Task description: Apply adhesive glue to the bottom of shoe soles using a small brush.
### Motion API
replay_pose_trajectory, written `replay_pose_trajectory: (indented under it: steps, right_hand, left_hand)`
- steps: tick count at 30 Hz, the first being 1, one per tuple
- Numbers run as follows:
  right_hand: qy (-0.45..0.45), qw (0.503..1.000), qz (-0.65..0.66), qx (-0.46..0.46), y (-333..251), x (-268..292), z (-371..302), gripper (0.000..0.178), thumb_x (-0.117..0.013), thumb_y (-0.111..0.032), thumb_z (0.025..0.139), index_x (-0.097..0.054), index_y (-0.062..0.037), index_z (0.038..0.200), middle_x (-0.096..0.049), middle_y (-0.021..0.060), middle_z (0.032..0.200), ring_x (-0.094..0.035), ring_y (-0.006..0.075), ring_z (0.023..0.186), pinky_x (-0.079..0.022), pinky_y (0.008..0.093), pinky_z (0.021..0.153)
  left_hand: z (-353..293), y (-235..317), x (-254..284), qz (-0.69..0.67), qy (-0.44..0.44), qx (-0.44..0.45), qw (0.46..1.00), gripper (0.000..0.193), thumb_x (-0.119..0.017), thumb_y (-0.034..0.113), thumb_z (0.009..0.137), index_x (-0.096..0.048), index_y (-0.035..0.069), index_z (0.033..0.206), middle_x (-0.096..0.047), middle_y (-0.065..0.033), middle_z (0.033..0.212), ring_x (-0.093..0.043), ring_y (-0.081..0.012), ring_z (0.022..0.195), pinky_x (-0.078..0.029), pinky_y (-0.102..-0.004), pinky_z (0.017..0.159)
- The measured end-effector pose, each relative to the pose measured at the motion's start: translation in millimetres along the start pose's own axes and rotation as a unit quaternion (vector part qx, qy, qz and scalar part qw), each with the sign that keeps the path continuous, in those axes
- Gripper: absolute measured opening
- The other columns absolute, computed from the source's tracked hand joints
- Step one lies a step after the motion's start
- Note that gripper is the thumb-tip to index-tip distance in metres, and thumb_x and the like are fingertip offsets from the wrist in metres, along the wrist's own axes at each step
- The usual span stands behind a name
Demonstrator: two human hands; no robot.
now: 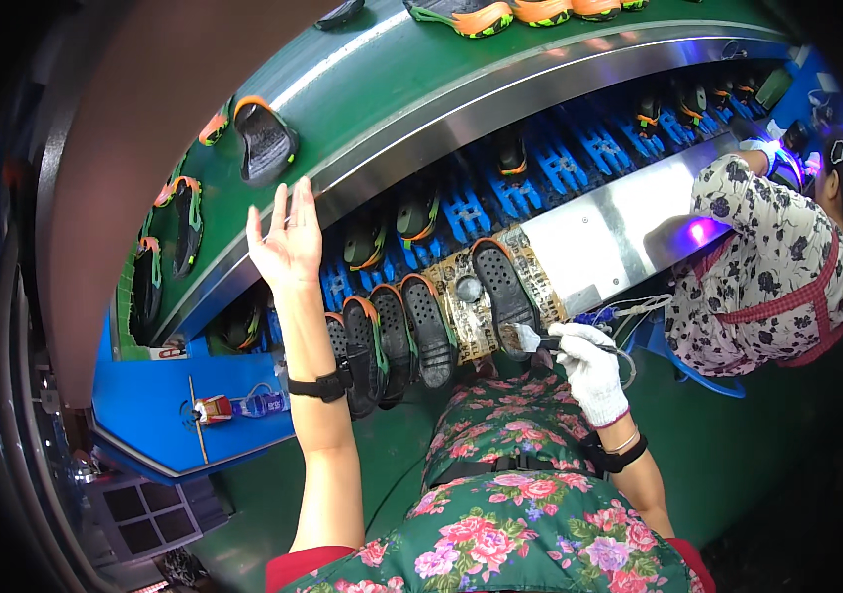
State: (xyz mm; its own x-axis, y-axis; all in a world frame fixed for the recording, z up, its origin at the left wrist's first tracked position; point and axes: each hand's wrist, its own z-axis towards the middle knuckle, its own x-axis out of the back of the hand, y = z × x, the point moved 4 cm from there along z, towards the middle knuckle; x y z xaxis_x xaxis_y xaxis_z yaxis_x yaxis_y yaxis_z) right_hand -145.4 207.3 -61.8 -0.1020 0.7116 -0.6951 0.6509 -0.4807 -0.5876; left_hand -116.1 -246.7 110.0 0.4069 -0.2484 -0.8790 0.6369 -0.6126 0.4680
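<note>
The left hand (286, 242) was raised near the belt (362, 114), fingers (307, 206) spread and empty; the gloved right hand (589, 371) gripped a brush (522, 339) at a clog's (502, 285) heel.

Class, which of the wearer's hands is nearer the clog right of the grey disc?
Right. The right hand, holding a brush, is below and right of the clog; the left hand is farther, to its upper left.

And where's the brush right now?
In the head view, the brush is right of centre, in the gloved right hand, its bristles at the near end of the dark shoe lying across the tape-covered ledge.
</note>
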Motion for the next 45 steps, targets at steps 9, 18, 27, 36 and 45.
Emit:
replay_pose_trajectory:
  steps: [9, 18, 27, 36, 45]
  right_hand:
    - [-0.003, 1.0, -0.015, 0.014, -9, 1, 5, 0.022, -0.068, 0.001, 0.087, -0.075, 0.0042, 0.108, -0.077, 0.0163, 0.109, -0.072, 0.0166, 0.081, -0.058, 0.0255, 0.071]
    - [0.076, 0.996, 0.029, 0.022, -36, 12, 4, 0.022, -0.066, 0.005, 0.088, -0.075, 0.0047, 0.109, -0.077, 0.0151, 0.106, -0.071, 0.0155, 0.079, -0.058, 0.0249, 0.069]
    - [0.101, 0.989, 0.064, 0.092, -67, 6, -20, 0.022, -0.065, 0.007, 0.087, -0.076, 0.0031, 0.106, -0.076, 0.0174, 0.109, -0.073, 0.0177, 0.083, -0.059, 0.0262, 0.07]
    - [0.089, 0.992, -0.028, 0.085, -108, -24, -21, 0.022, -0.068, 0.007, 0.088, -0.076, 0.0028, 0.108, -0.077, 0.0139, 0.109, -0.073, 0.0179, 0.092, -0.059, 0.0282, 0.078]
    - [-0.139, 0.962, -0.145, 0.182, -146, -126, -9, 0.026, -0.076, 0.012, 0.082, -0.076, 0.0016, 0.106, -0.074, 0.0183, 0.117, -0.072, 0.0227, 0.11, -0.059, 0.0306, 0.091]
  left_hand:
    - [31, 25, 10, 0.225, 0.149, -0.237, 0.933, 0.052, -0.062, 0.031, 0.1, -0.049, -0.004, 0.136, -0.05, -0.0196, 0.143, -0.057, -0.0362, 0.126, -0.052, -0.052, 0.1]
    - [74, -170, -125, 0.589, -0.124, -0.099, 0.792, 0.074, -0.073, 0.046, 0.094, -0.044, 0.015, 0.154, -0.054, -0.0242, 0.144, -0.056, -0.0355, 0.127, -0.053, -0.0483, 0.099]
    - [171, -222, -148, 0.743, -0.176, -0.266, 0.589, 0.056, -0.082, 0.05, 0.084, -0.065, 0.008, 0.118, -0.067, -0.024, 0.108, -0.065, -0.0358, 0.102, -0.052, -0.0461, 0.09]
    - [9, -106, -54, 0.542, -0.084, -0.302, 0.78, 0.027, -0.053, 0.031, 0.11, -0.061, 0.006, 0.102, -0.061, -0.0041, 0.101, -0.064, -0.0132, 0.098, -0.05, -0.0299, 0.094]
    - [-75, -134, 1, 0.302, 0.032, 0.099, 0.948, 0.05, -0.064, 0.0, 0.083, -0.058, 0.0, 0.133, -0.069, -0.0137, 0.114, -0.069, -0.0217, 0.1, -0.056, -0.0346, 0.093]
